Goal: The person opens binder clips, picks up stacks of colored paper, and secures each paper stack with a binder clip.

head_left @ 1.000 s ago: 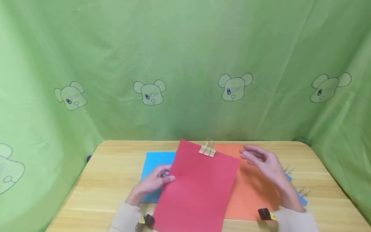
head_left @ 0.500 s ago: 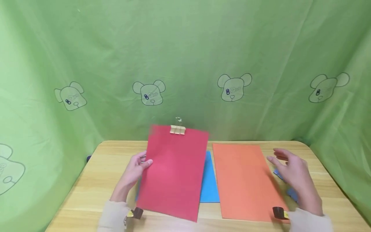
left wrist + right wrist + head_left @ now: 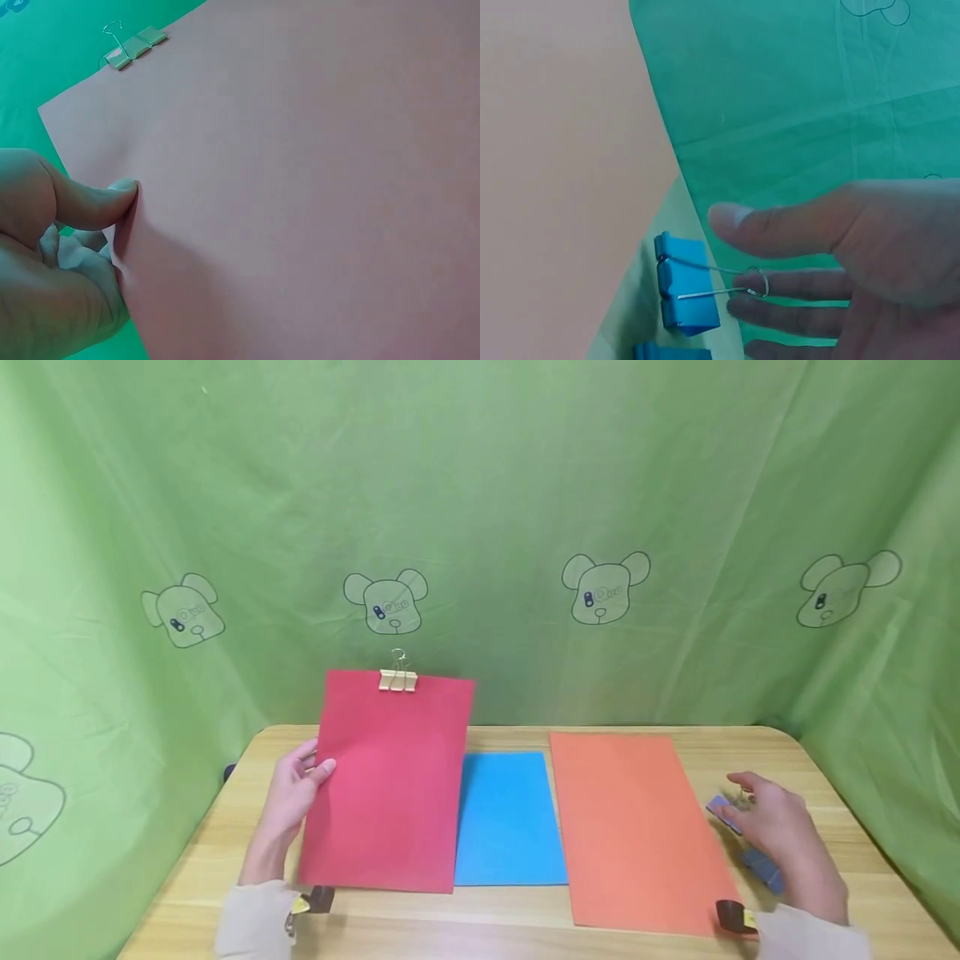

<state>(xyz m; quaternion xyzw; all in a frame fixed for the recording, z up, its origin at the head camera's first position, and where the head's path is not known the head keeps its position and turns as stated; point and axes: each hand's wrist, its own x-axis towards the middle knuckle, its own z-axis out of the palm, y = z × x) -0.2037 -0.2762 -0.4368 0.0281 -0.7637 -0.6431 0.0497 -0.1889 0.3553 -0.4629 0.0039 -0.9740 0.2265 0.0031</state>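
Note:
My left hand (image 3: 287, 789) pinches the left edge of a sheet of red paper (image 3: 393, 785), thumb in front and fingers behind. The red sheet is raised upright over the left of the table, and a gold binder clip (image 3: 397, 681) grips its top edge. In the left wrist view the paper (image 3: 300, 172) creases beside my thumb. At the right, my right hand (image 3: 787, 831) reaches over a blue binder clip (image 3: 690, 281). Its thumb stands apart from the fingers, whose tips are right at the clip's wire handles. A second blue binder clip (image 3: 763, 868) lies nearer me, partly hidden by this hand.
A blue sheet (image 3: 510, 818) lies mid-table, its left part hidden behind the red paper. Beside it lies a longer orange sheet (image 3: 637, 827), with the blue clips off its right edge. Green curtain (image 3: 480, 527) hangs behind the wooden table (image 3: 525, 927).
My left hand has carried the red paper with its gold clip leftward and up, uncovering the blue and orange sheets. My right hand has moved right and down to the blue binder clips.

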